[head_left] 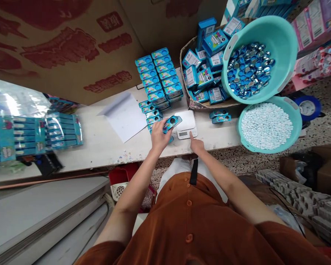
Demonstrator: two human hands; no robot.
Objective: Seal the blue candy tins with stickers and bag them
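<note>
My left hand [159, 136] is closed around a small blue candy box [170, 123], tilted, with a dark round hole in its top. The box is at the left edge of a white digital scale [186, 123]. On the scale's front panel, beside its small display, rests the outstretched index finger of my right hand [197, 145]; its other fingers are curled in and nothing shows in them. Several more blue boxes [153, 113] stand in a short row just behind my left hand, partly hidden by it.
Rows of blue boxes [161, 77] stand behind. A carton [186, 99] of loose boxes is at the right, beside a teal basin [288, 44] of blue-and-silver caps and another basin [298, 127] of white candies. White paper [127, 117] lies left; bagged boxes [63, 129] are farther left.
</note>
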